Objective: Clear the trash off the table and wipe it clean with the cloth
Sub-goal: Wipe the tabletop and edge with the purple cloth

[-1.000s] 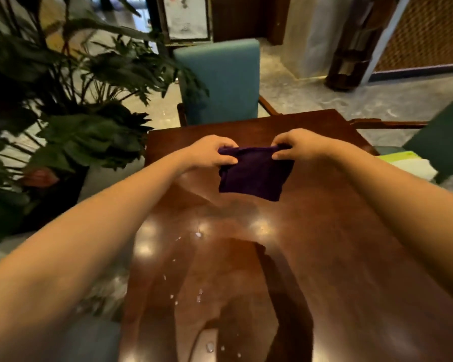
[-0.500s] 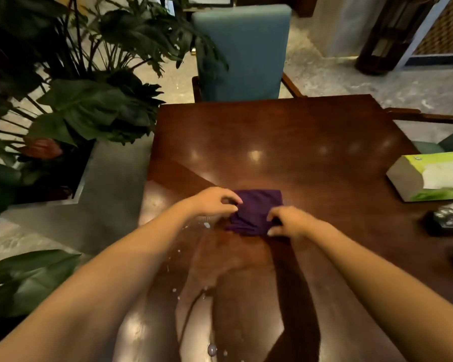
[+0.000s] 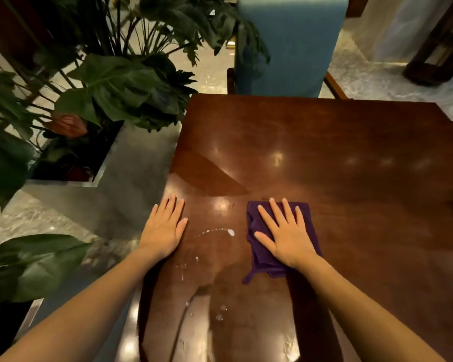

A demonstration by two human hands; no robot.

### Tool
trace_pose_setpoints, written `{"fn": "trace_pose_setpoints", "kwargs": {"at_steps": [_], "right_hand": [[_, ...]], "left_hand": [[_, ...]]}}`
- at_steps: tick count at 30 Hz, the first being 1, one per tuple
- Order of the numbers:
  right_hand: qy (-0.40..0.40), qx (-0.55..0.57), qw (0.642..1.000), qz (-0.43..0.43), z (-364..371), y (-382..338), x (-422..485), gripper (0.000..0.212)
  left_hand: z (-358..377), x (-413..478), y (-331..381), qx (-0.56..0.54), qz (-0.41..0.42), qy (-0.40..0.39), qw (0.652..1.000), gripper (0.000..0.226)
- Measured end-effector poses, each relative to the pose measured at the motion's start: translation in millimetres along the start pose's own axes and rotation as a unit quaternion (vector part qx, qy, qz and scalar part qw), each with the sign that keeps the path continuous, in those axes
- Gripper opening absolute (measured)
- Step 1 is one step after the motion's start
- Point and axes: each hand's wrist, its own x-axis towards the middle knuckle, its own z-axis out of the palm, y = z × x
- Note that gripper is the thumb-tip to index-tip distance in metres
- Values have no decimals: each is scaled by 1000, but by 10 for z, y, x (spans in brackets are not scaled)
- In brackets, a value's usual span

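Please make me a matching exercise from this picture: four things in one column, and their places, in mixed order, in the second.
Things:
1. folded purple cloth
2. left hand
3. blue padded chair
4. white spilled droplets

Places:
a. beyond the far edge of the dark wooden table
b. flat on bare wood by the left edge
c. under the right hand
d. between the two hands

Pairs: 1-c, 2-b, 3-a, 4-d

Cloth partly hidden under right hand
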Motion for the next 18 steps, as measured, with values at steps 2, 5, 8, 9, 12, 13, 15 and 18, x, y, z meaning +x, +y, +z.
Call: {"fn": "trace_pose_setpoints", "kwargs": {"at_steps": [2, 5, 8, 9, 12, 13, 15, 18], "right_hand": [[2, -1, 999, -47, 33, -187, -106, 86], [4, -15, 992, -123, 172, -436, -280, 85], [17, -39, 988, -151, 215, -459, -318, 74], [21, -39, 987, -154, 204, -438, -277, 70], [24, -16, 992, -119, 122, -361, 25, 69], [30, -9, 996, -89, 72, -345, 173, 71], [51, 1, 998, -26, -5, -328, 500, 76], [56, 9, 998, 37, -69, -390, 965, 72]], "left_hand": [[21, -3, -1, 14, 4, 9, 1000, 71], [26, -15, 3, 22, 7, 9, 1000, 69], [29, -9, -2, 32, 6, 4, 999, 68], [37, -8, -11, 35, 4, 5, 999, 67], [66, -11, -25, 40, 1, 16, 999, 69], [78, -7, -27, 36, 1, 19, 999, 70], [103, 3, -30, 23, 5, 30, 999, 65], [132, 17, -36, 25, 11, 42, 999, 64]]}}
